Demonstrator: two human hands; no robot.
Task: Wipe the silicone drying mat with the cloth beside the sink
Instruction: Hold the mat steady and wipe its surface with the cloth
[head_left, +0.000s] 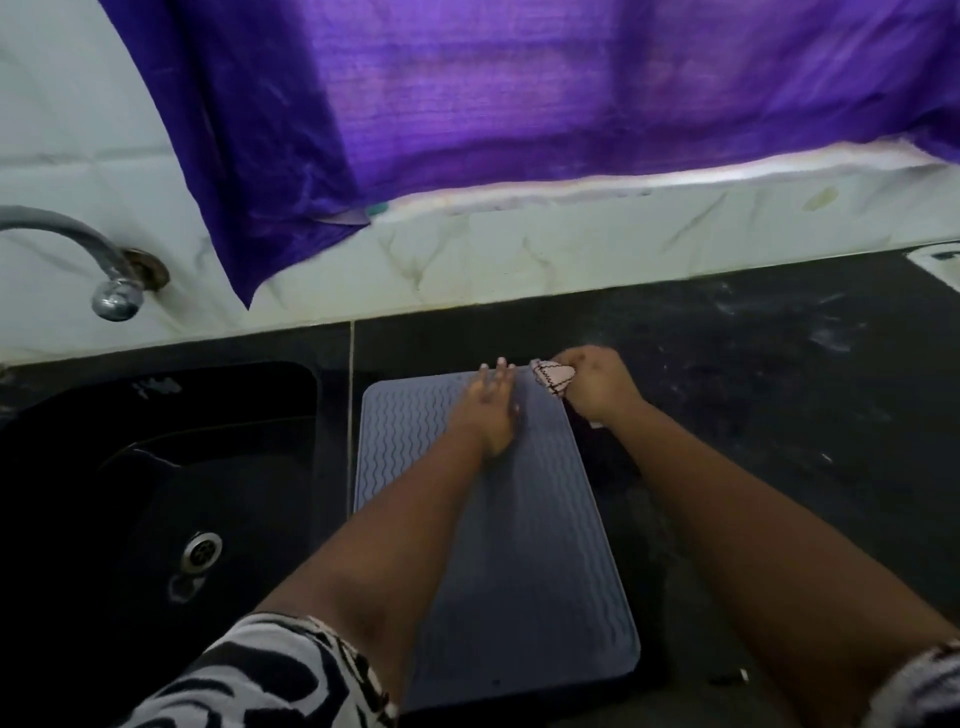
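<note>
Two hands work at the far end of the grey ribbed silicone drying mat (498, 519), which lies on the dark bench (779, 415) beside the black sink (156, 467). Left hand (488, 410) presses flat, fingers spread; right hand (597, 384) is clenched around the pale patterned cloth (553, 378) at the mat's far right corner. Wiping seems barely begun; nearly all the mat remains.

Both forearms reach in from 6 o'clock toward 12. Left hand (488, 410) flat, palm down, fingers (500, 370) straight and close together, pointing to 12 o'clock; forearm runs back to 7 o'clock into a black-and-white patterned sleeve (270, 675). Right hand (595, 384) at 3 o'clock of the left, just beside it, curled into a closed grip on a cloth (553, 376), knuckles up, wrist slightly bent; forearm runs back to 5 o'clock.
</note>
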